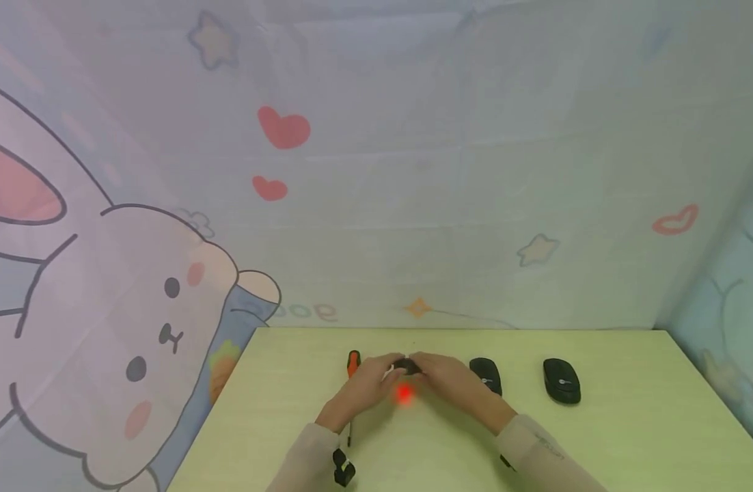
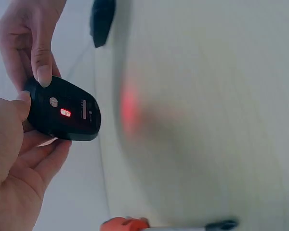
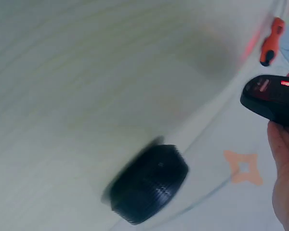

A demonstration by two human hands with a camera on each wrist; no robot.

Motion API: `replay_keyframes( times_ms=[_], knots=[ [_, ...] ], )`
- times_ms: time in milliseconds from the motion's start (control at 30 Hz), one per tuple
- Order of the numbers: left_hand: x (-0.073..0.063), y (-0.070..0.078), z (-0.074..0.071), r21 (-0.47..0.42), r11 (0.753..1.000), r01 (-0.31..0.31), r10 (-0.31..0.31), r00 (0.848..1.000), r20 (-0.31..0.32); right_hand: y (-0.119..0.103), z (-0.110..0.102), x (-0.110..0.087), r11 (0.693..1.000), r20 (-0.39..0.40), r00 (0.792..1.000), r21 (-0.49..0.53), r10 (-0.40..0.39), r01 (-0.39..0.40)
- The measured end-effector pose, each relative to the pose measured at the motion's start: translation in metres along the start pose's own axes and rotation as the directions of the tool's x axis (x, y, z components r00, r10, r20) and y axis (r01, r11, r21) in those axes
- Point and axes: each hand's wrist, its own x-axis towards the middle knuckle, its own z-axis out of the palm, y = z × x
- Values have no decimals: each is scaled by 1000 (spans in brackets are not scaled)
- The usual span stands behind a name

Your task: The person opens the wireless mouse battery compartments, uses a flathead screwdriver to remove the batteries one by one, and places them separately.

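Note:
A black computer mouse [image 1: 408, 366] is held above the table between both hands. Its underside, with a lit red sensor window and small labels, shows in the left wrist view [image 2: 62, 109]. My left hand [image 1: 367, 383] grips one end, thumb on the underside and fingers beneath. From the opposite side my right hand [image 1: 447, 379] holds it too; its thumb presses near the edge of the underside in the left wrist view. Part of the mouse [image 3: 269, 98] is cut off by the frame in the right wrist view. Fingers hide most of it in the head view.
Two more black mice lie to the right, one [image 1: 486, 372] partly behind the right forearm, another [image 1: 562, 380] farther right. A screwdriver with an orange and black handle [image 1: 354, 362] lies left, under the left arm. A printed cloth [image 1: 376, 260] hangs behind the pale table [image 1: 628, 424].

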Motion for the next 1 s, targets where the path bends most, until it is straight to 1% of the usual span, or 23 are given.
replay_keyframes(
  times_ms=[67, 167, 233, 333, 400, 467, 533, 567, 633, 667, 767, 800, 867, 1000],
  knots=[
    [-1, 5, -4, -51, 999, 3, -4, 1000, -13, -2, -6, -1, 1000, -20, 1000, 31, -3, 3],
    [-3, 10, -8, -127, 992, 20, -24, 999, -25, -7, -18, -3, 991, -30, 1000, 136, 9, -5],
    [-4, 14, -10, -172, 985, 30, -35, 999, -28, -11, -26, -5, 980, -21, 999, 195, 33, -28],
    [-9, 19, -11, -234, 971, 52, -60, 998, -29, -18, -34, -7, 951, 18, 996, 296, 91, -92],
    [-13, 22, -9, -261, 962, 74, -87, 996, -36, -23, -37, -7, 923, 46, 990, 360, 130, -138],
    [-17, 25, -7, -302, 948, 97, -116, 992, -44, -27, -39, -8, 895, 69, 984, 408, 165, -179],
    [-21, 27, -4, -355, 927, 118, -143, 989, -47, -30, -39, -9, 878, 79, 978, 431, 193, -208],
    [-23, 27, -3, -390, 912, 129, -156, 987, -39, -31, -39, -9, 869, 82, 974, 440, 210, -225],
    [-27, 27, -2, -473, 868, 150, -177, 984, -13, -33, -40, -10, 849, 90, 965, 461, 245, -258],
    [-29, 27, -2, -513, 843, 162, -186, 983, 5, -34, -40, -11, 833, 96, 960, 479, 263, -276],
    [-34, 26, -1, -593, 781, 195, -200, 978, 58, -35, -42, -12, 773, 129, 944, 546, 304, -323],
    [-35, 26, -1, -606, 768, 206, -204, 976, 73, -35, -43, -12, 756, 141, 940, 562, 312, -336],
    [-39, 25, -1, -619, 755, 217, -204, 975, 92, -36, -43, -13, 731, 162, 932, 582, 324, -355],
    [-45, 26, 4, -659, 715, 232, -206, 971, 119, -38, -44, -16, 710, 187, 917, 585, 352, -392]
  ],
)
